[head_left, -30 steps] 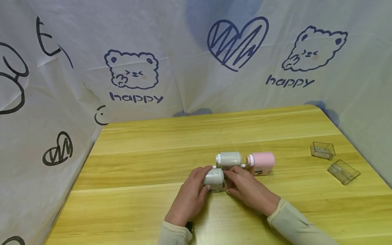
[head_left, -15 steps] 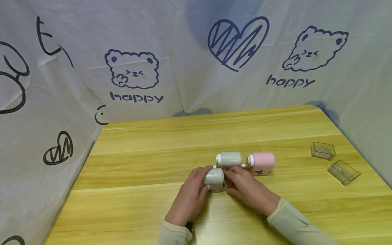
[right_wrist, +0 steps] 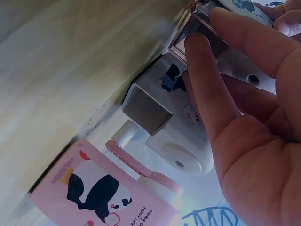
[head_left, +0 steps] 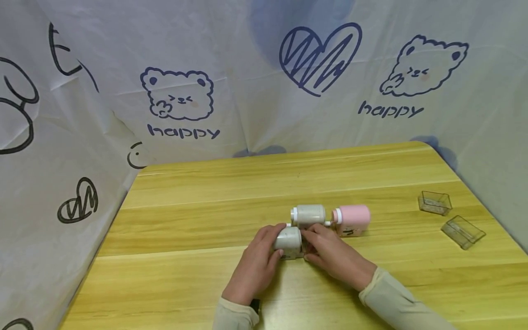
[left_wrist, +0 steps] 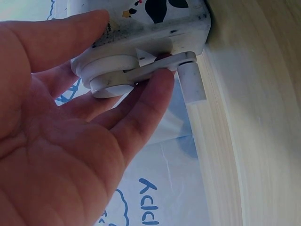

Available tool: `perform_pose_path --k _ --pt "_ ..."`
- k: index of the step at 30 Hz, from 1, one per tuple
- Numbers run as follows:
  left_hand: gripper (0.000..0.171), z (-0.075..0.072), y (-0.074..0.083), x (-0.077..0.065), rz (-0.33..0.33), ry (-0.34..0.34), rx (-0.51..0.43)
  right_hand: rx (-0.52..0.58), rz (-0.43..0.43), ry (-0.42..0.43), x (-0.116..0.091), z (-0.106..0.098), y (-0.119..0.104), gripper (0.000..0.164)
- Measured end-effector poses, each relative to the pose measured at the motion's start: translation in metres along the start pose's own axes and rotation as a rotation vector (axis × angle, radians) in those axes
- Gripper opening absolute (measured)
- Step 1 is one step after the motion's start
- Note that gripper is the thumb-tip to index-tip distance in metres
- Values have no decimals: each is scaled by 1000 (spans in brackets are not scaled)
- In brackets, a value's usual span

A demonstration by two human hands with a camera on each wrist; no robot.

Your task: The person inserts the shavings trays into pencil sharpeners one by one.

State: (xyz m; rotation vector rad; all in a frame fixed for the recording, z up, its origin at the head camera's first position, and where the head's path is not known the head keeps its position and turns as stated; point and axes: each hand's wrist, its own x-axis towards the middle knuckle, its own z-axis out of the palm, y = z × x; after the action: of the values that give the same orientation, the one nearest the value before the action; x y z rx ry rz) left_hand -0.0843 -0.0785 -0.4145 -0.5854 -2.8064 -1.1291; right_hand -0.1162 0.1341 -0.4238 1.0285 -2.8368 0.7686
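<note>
White crank sharpener [head_left: 289, 238], rounded, smudged, dark-printed

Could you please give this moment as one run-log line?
left hand: grips near white sharpener; right hand: holds clear drawer at its end; far white sharpener: beside pink sharpener

Dim wrist views, soft shadows, tabletop [head_left: 293, 293] sheen

Tabletop [head_left: 165, 238], left and far: wide passage. Centre: blocked; left hand [head_left: 256, 262] and right hand [head_left: 339, 255] flank near white sharpener [head_left: 288, 239]; far white sharpener [head_left: 311, 213] close behind, pink sharpener [head_left: 354, 217] right. Farther right: lane passable before far clear tray [head_left: 435, 203], near clear tray [head_left: 463, 232].
</note>
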Motion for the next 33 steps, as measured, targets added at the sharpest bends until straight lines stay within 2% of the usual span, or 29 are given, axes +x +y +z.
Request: perform_pose_path --k 15,33 --pt "52 1 1 0 -2 1 9 -44 -13 6 0 0 -1 46" --pt "52 1 -1 -1 10 12 7 -9 11 51 2 7 -5 51"
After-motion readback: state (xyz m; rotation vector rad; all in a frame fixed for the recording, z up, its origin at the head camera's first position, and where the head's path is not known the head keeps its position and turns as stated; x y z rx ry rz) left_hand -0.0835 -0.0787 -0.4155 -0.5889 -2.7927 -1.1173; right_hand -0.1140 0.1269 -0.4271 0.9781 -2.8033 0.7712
